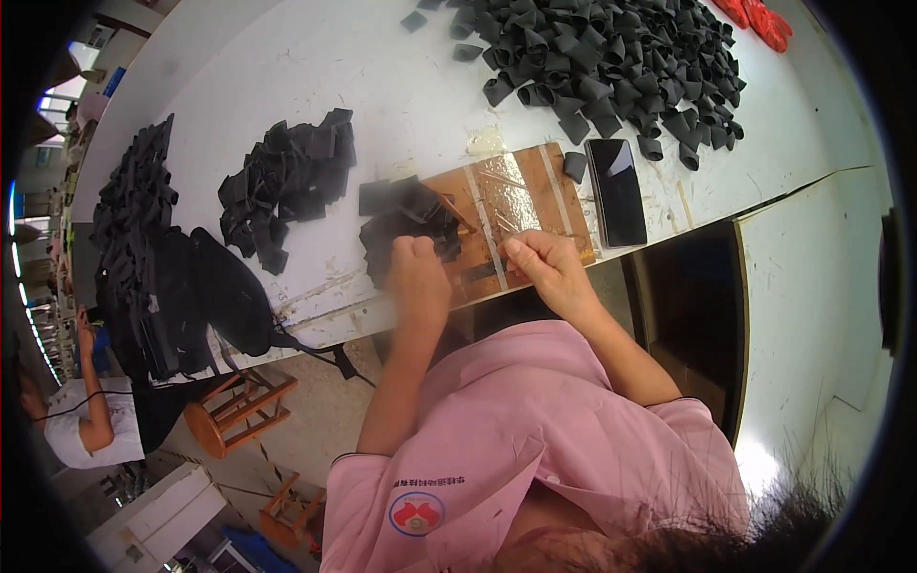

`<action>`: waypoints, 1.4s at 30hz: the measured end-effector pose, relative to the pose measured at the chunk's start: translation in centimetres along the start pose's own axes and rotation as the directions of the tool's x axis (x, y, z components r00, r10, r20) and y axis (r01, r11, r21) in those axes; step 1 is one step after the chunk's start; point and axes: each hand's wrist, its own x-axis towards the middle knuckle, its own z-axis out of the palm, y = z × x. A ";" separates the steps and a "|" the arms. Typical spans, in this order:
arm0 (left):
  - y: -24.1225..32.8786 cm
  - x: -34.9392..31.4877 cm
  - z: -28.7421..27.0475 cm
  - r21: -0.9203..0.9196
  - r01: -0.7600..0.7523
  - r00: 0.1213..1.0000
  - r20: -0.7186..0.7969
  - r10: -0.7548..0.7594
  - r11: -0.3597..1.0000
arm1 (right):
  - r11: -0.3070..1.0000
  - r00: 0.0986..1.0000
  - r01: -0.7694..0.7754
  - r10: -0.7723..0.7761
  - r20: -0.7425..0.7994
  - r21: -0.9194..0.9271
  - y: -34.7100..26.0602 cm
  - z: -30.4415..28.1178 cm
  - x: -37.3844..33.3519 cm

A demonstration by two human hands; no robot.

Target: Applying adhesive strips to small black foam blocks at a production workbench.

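Black, flat strips of soft-looking material (390, 199) lie in a loose pile at the left edge of a brown wooden board with pale bands across it (556, 196), and the person's bare left hand (418, 272) is at the near side of that pile. Its fingers are bent downward and blurred, so I cannot tell how far they are open or whether they grip a strip. The bare right hand (546, 265) is over the board's near edge, thumb and index finger curled close together; whether they meet, or pinch anything thin, cannot be made out. A glossy, clear-looking patch (511, 196) shines on the board, and a slim brown wooden stick (453, 209) slants beside the strips. Just right of the board lies a black rectangular phone (619, 196), with one small dark folded piece (574, 167) near its upper left corner. Beyond spreads a large heap of dark grey looped pieces (611, 72), with bright red gloves (766, 25) farther right on the white tabletop (401, 105).
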 end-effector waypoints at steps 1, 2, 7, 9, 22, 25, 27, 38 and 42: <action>-0.3 -0.2 0.1 0.012 0.008 1.000 0.024 -0.008 1.000 | 1.000 1.000 -0.001 0.001 0.002 0.002 -0.2 0.1 0.0; -0.5 -0.3 0.1 0.024 0.016 0.999 0.047 -0.017 1.000 | 0.992 0.997 0.063 -0.058 0.053 -0.108 -0.9 0.1 0.0; -1.0 0.0 -0.6 -0.142 -0.024 0.990 -0.142 0.003 0.990 | 0.947 0.969 0.235 -0.211 0.130 -0.220 -2.6 1.3 0.2; -0.8 0.1 -1.4 -0.245 -0.037 0.978 -0.209 -0.015 0.969 | 0.921 0.955 0.297 -0.288 0.073 -0.252 -2.6 1.9 0.2; 4.1 -0.3 -6.6 -0.890 0.302 0.900 0.147 -0.410 0.343 | 0.638 0.678 0.677 -0.734 -0.026 -0.367 -4.8 4.1 -0.1; 4.1 -0.7 -5.5 -0.847 0.099 0.934 -0.102 -0.343 0.522 | 0.626 0.671 0.663 -0.740 -0.045 -0.410 -4.7 4.5 -0.3; 3.9 -0.7 -6.1 -0.886 0.223 0.909 0.039 -0.415 0.406 | 0.742 0.766 0.597 -0.640 -0.059 -0.304 -4.8 4.2 -0.4; 3.6 -1.1 -6.4 -0.937 0.335 0.882 0.350 -0.316 -0.103 | 0.948 0.950 0.306 -0.311 0.042 0.083 -5.2 3.3 -0.8; 4.0 -1.3 -6.3 -0.931 0.339 0.883 0.267 -0.386 0.133 | 0.933 0.934 0.358 -0.357 0.029 -0.029 -4.9 3.2 -0.6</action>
